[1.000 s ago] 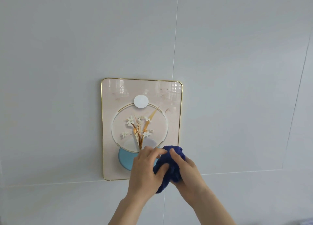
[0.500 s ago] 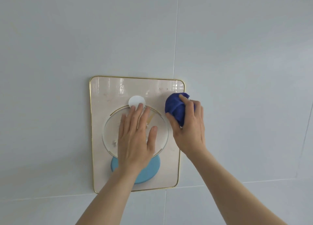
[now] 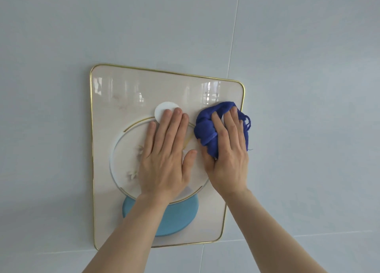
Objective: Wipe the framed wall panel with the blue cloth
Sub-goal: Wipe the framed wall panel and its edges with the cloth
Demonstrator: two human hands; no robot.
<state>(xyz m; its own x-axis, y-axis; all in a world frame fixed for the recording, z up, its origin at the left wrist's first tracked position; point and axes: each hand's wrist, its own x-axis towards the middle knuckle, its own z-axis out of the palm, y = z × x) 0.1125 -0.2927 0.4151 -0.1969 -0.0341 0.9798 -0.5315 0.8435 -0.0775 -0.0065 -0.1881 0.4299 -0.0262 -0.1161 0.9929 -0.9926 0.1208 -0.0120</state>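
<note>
Panel (image 3: 115,141) glossy, gold-rimmed | left hand (image 3: 164,159) flat | right hand (image 3: 228,155) grip bunches frayed cloth (image 3: 207,128)

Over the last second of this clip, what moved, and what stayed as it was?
Both hands rose from the panel's lower edge, where together they bunched the blue cloth. The left hand let go and now lies flat on the panel's middle. The right hand keeps its grip on the cloth, pressing it near the upper right corner. The framed wall panel itself stayed on the wall.
</note>
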